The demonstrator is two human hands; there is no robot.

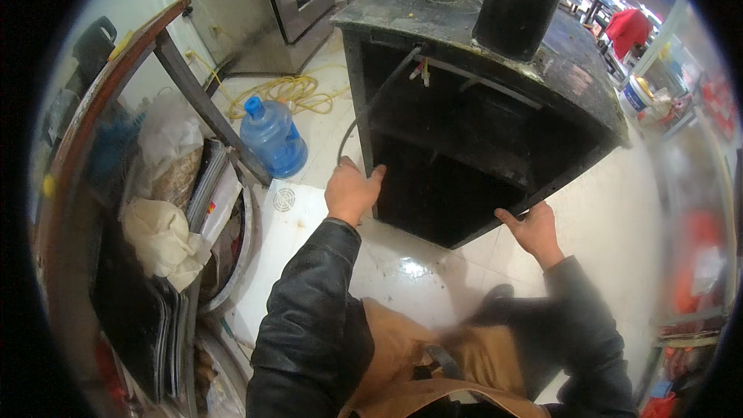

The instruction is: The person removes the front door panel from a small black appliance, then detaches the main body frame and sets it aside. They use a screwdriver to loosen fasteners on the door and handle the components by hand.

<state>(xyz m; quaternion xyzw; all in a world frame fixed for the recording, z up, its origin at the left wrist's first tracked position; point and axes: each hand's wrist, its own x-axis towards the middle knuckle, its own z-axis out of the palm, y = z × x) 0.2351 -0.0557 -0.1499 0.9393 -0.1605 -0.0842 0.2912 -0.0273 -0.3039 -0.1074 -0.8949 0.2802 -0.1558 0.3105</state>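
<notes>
Firstly, at far left, a crumpled cream cloth point(161, 238) lies near dark stacked sheets point(151, 333). Next, a blue water jug point(272, 139) stands on the pale floor point(619, 193), a coiled yellow hose point(290, 98) behind it. The person's left grip point(354, 192) clasps the left edge of an open-fronted black metal cabinet point(464, 147), standing at upper centre with a thick black pipe point(522, 4) on top. The right grip point(534, 230) grasps the cabinet's lower right edge. Farther right sits a white bucket point(635, 94).
</notes>
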